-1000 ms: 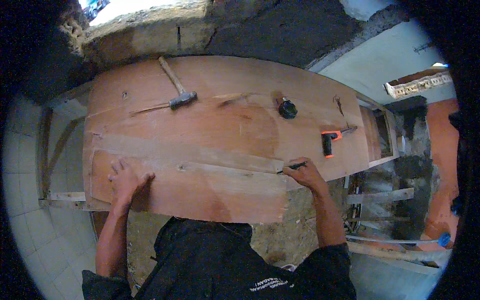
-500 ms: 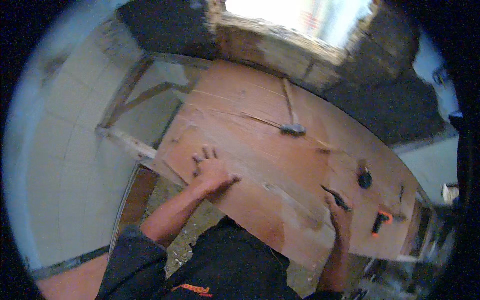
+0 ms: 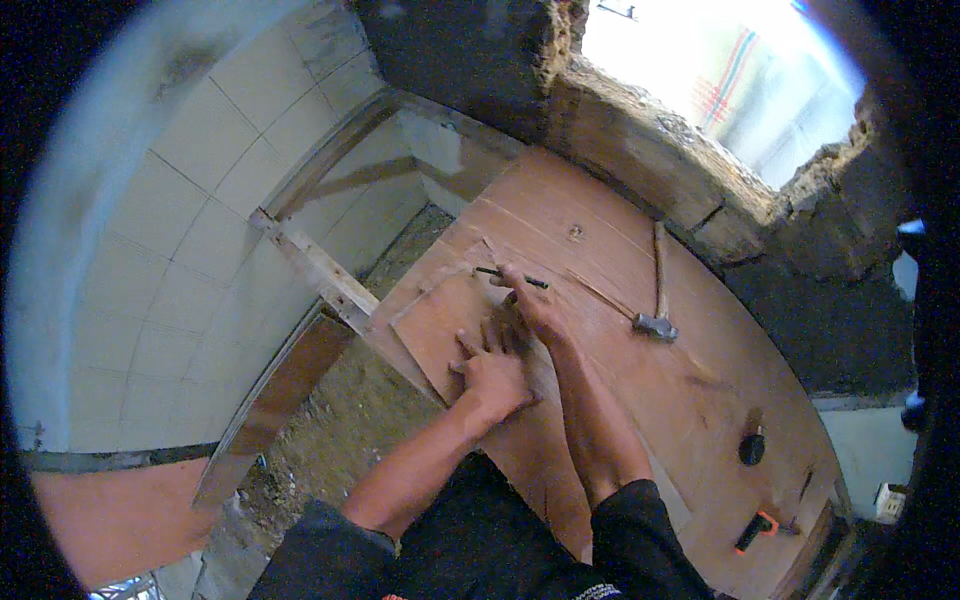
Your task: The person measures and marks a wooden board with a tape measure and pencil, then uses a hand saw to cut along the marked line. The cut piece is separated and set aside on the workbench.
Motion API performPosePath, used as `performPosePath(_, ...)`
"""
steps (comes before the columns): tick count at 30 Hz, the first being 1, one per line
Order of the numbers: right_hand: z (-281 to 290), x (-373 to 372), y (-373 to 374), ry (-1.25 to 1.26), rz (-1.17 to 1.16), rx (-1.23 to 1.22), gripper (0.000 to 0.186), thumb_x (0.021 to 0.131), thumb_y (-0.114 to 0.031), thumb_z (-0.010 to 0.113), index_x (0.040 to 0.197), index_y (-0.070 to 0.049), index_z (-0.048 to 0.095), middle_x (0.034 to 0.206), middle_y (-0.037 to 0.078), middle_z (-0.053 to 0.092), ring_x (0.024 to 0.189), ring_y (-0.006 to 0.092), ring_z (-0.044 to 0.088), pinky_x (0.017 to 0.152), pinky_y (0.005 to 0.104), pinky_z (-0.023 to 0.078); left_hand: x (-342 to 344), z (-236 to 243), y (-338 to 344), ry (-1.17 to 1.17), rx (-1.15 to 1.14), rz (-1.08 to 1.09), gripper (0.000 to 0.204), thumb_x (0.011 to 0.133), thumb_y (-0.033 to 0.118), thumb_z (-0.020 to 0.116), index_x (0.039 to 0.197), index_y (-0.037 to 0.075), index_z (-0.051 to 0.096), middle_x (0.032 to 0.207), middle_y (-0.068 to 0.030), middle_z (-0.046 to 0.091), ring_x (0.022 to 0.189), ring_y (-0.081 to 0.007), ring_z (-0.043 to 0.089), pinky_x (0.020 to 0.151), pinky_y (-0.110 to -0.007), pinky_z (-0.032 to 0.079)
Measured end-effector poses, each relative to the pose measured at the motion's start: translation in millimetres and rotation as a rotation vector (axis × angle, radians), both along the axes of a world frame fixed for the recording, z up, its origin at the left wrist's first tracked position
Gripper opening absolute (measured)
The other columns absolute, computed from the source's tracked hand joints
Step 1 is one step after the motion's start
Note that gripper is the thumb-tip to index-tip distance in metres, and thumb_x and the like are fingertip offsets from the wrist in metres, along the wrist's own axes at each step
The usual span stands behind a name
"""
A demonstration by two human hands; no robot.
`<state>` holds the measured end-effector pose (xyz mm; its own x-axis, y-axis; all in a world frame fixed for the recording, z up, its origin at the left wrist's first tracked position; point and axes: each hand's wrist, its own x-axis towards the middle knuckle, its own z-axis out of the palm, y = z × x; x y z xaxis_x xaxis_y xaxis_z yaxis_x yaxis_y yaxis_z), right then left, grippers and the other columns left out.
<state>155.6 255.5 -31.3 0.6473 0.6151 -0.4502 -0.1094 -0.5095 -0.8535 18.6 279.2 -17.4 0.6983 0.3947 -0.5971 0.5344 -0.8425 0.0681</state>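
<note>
Grip of the right hand (image 3: 532,306), head view: the fingers are closed on a slim dark pen (image 3: 538,284), which lies crosswise, one end toward 9 to 10 o'clock and the other toward 3 to 4 o'clock. Whether the pen touches the wood below cannot be told. The left hand (image 3: 497,382), at 6 o'clock from the pen, holds nothing; it is spread, palm down, on a board (image 3: 432,330). The board lies on the plywood counter (image 3: 540,195) and stretches from the centre of the view toward 5 o'clock, partly covered by both hands and the right forearm. The left forearm enters from 7 o'clock, the right from 5 o'clock, both in dark sleeves.

Other items on the counter: at 3 o'clock, a hammer (image 3: 656,327) lies with its wooden handle pointing to 12 o'clock; a thin brown strip (image 3: 602,295) runs from beside its head toward 10 o'clock. At 4 o'clock is a round black object (image 3: 752,448), its kind unclear. Between 4 and 5 o'clock, near the counter's far end, lies an orange and black tool (image 3: 757,532).

Surroundings: a wooden frame (image 3: 325,268) extends from the counter toward 9 to 10 o'clock, before a tiled surface (image 3: 175,285). A rough-edged wall opening (image 3: 725,85) admits bright light between 1 and 2 o'clock.
</note>
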Motion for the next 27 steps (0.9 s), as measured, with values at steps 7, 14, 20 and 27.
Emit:
performPosePath(7, -35.4, 17.9, 15.8, -0.051, 0.082, -0.018, 0.055, 0.097, -0.062, 0.050, 0.120, -0.018, 0.075, 0.098, 0.012, 0.069, 0.093, 0.0227, 0.061, 0.085, 0.0352, 0.049, 2.0, 1.2, 4.8, 0.011, -0.120, 0.015, 0.102, 0.075, 0.058, 0.075, 0.152, 0.007, 0.033, 0.155, -0.0236, 0.032, 0.136, -0.0571, 0.033, 0.097, -0.077, 0.038)
performPosePath(14, -42.4, 13.5, -6.1, -0.333, 0.121, 0.130, 0.034, 0.096, -0.043, 0.059, 0.102, -0.015, 0.078, 0.089, 0.015, 0.075, 0.079, 0.0240, 0.069, 0.074, 0.0404, 0.053, -4.7, 6.1, 0.2, -0.056, 0.020, -0.143, 0.071, 0.081, 0.060, 0.069, 0.124, 0.003, 0.066, 0.122, -0.0190, 0.066, 0.115, -0.0388, 0.062, 0.111, -0.063, 0.033)
performPosePath(20, -7.7, -15.9, -133.8, -0.389, 0.103, -0.050, 0.033, 0.089, -0.038, 0.064, 0.091, -0.007, 0.074, 0.080, 0.020, 0.070, 0.067, 0.0316, 0.065, 0.067, 0.0448, 0.053, -11.4, -0.9, -5.1, -0.124, 0.206, -0.117, 0.112, 0.073, 0.065, 0.075, 0.152, -0.002, 0.032, 0.161, -0.0246, 0.025, 0.148, -0.0445, 0.025, 0.115, -0.063, 0.026)
performPosePath(27, 26.1, -56.1, -329.5, -0.269, 0.025, -0.200, 0.037, 0.086, -0.042, 0.068, 0.086, -0.005, 0.072, 0.085, 0.018, 0.072, 0.074, 0.0353, 0.069, 0.070, 0.0477, 0.054, -8.3, -21.3, -1.4, -0.081, 0.187, -0.161, 0.119, 0.068, 0.064, 0.080, 0.152, -0.004, 0.030, 0.161, -0.0252, 0.025, 0.151, -0.0454, 0.017, 0.117, -0.063, 0.023)
